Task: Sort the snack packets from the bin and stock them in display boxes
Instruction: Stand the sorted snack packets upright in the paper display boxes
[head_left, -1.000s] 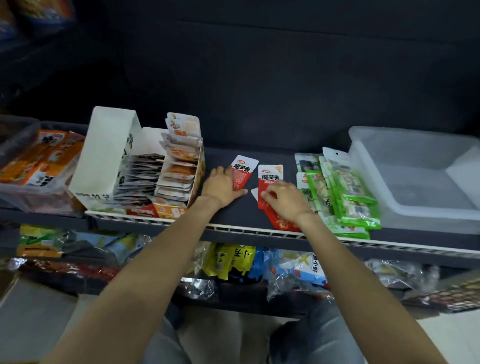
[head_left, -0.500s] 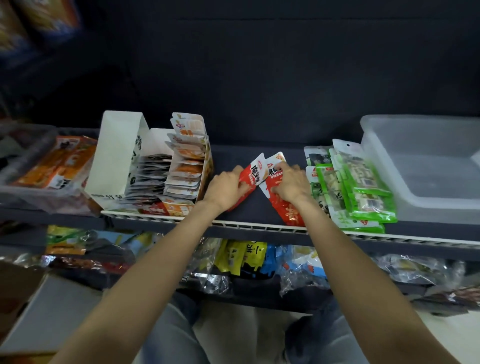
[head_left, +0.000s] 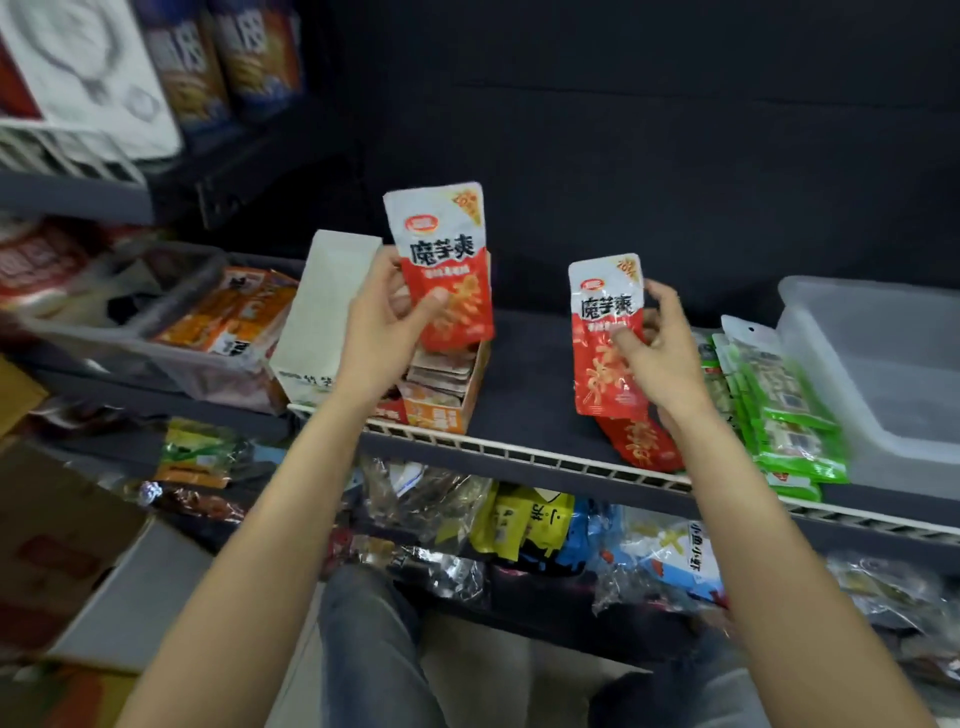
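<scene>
Two red-and-white snack packets are up off the shelf (head_left: 524, 384), one in each of your hands. Going left to right: your left hand (head_left: 379, 332) pinches the first packet (head_left: 444, 265) upright, thumb across its front, right above the open display box (head_left: 441, 395) already part-filled with packets. Your right hand (head_left: 657, 358) grips the second packet (head_left: 608, 332), with more red ones (head_left: 641, 441) lying under it. Further right sit the green packets (head_left: 779, 415) and the clear bin (head_left: 883, 384). You look mid-sort; next, find these red packets their own box, since this one seems to hold another kind.
</scene>
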